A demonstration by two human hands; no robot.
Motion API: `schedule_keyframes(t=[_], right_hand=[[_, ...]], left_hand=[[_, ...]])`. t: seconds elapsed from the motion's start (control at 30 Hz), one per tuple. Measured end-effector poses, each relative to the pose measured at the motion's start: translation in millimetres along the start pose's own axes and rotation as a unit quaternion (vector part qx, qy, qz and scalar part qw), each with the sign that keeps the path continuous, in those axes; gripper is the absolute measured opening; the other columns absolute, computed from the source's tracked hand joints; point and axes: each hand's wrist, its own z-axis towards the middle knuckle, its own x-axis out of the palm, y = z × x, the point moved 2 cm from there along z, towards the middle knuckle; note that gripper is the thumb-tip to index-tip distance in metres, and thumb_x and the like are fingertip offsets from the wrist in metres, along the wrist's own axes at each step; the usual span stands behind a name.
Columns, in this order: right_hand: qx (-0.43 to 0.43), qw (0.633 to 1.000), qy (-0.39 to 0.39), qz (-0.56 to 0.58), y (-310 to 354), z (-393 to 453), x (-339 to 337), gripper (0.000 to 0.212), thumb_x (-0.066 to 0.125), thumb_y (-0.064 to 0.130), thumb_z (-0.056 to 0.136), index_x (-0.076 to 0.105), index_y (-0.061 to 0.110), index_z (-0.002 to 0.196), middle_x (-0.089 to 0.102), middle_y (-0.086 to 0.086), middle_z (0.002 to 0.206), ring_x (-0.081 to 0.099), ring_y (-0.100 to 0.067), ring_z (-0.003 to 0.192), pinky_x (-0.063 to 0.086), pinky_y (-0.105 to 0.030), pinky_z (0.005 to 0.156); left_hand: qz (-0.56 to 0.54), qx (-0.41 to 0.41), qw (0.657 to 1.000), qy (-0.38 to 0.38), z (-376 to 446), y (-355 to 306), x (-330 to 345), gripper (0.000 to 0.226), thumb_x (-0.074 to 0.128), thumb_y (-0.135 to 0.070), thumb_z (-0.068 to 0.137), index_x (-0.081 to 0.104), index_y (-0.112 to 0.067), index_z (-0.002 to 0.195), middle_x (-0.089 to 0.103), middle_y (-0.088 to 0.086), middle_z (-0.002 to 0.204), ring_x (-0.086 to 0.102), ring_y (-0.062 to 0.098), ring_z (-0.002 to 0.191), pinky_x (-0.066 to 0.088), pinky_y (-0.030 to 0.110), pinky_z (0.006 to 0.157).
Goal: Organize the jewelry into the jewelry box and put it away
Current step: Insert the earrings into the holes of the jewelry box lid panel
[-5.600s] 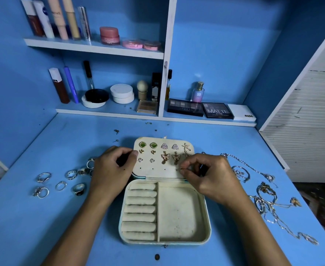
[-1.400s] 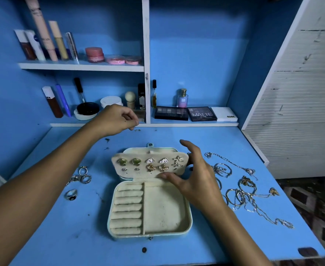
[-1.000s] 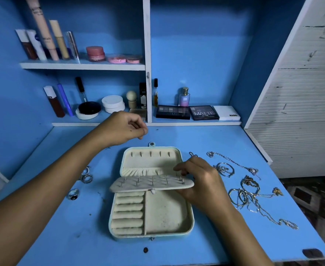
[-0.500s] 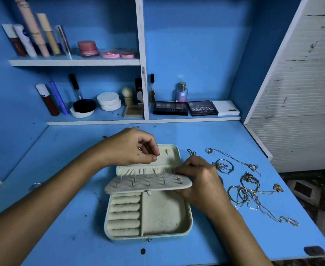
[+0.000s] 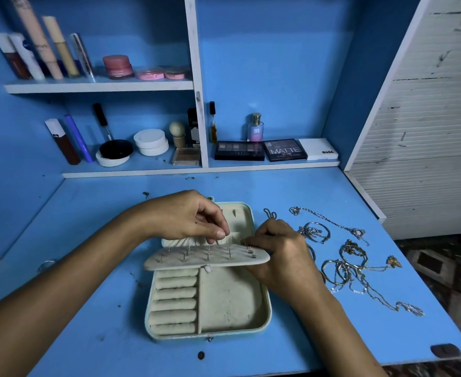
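Observation:
The pale jewelry box [image 5: 268, 317] lies open in the middle of the blue desk. Its earring panel [image 5: 196, 262] is folded forward over the base, with several earring posts sticking up from its back. My right hand [image 5: 281, 257] grips the panel's right end. My left hand [image 5: 180, 217] hovers over the panel, and its thumb and forefinger pinch a tiny earring back at the top of a post. The piece itself is too small to see clearly. The ring rolls [image 5: 173, 303] and the open compartment hold nothing. Tangled chains and bangles [image 5: 346, 265] lie right of the box.
A ring [image 5: 45, 265] lies at the desk's left edge, and small dark bits [image 5: 200, 355] are scattered on the desk. Shelves behind hold cosmetics and palettes [image 5: 285, 150]. A white slatted panel [image 5: 425, 159] stands to the right.
My right hand folded the earring panel forward and keeps hold of it. My left hand came back from the rear of the desk and dropped to the posts.

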Motion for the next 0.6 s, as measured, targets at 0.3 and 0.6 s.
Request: schedule_keyframes(t=[0.3, 0.6], right_hand=[[-0.006, 1.000, -0.001, -0.003, 0.1, 0.4, 0.0, 0.016, 0.076, 0.036, 0.073, 0.080, 0.022, 0.076, 0.058, 0.003, 0.073, 0.059, -0.020, 0.065, 0.051, -0.031, 0.052], [-0.006, 1.000, -0.006, -0.001, -1.1, 0.4, 1.3, 0.014, 0.081, 0.033, 0.069, 0.080, 0.022, 0.078, 0.057, 0.004, 0.073, 0.059, -0.018, 0.064, 0.049, -0.026, 0.054]], left_hand=[[-0.001, 0.004, 1.000, 0.013, 3.5, -1.4, 3.2, 0.010, 0.074, -0.018, 0.086, 0.076, -0.015, 0.096, 0.076, 0.001, 0.091, 0.073, 0.017, 0.086, 0.055, 0.021, 0.081], [0.014, 0.002, 0.999, 0.030, 6.2, -3.5, 3.3, 0.009, 0.074, -0.021, 0.086, 0.076, -0.019, 0.094, 0.076, -0.005, 0.089, 0.071, 0.007, 0.082, 0.053, 0.015, 0.079]])
